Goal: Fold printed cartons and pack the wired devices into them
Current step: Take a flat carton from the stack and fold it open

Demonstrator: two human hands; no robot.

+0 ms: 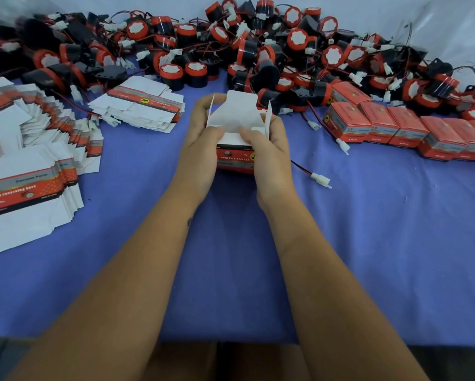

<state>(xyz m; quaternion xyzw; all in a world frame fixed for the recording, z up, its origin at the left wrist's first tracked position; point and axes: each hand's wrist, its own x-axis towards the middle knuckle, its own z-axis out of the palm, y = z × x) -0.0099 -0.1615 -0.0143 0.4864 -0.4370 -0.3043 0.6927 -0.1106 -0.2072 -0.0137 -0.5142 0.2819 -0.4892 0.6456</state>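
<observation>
Carton (235,158) mid-table on blue cloth (368,243), top flaps up, gripped by left hand (200,144) & right hand (269,149), fingers curled round sides, thumbs pressing inner flap. Wired devices (258,50) piled behind carton; flat cartons (33,166) to its left; packed boxes (395,127) to its right.

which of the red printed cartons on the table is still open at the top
The red printed carton held between the left hand and right hand: its white flaps stand up, while the red cartons in the row at right are closed.
</observation>
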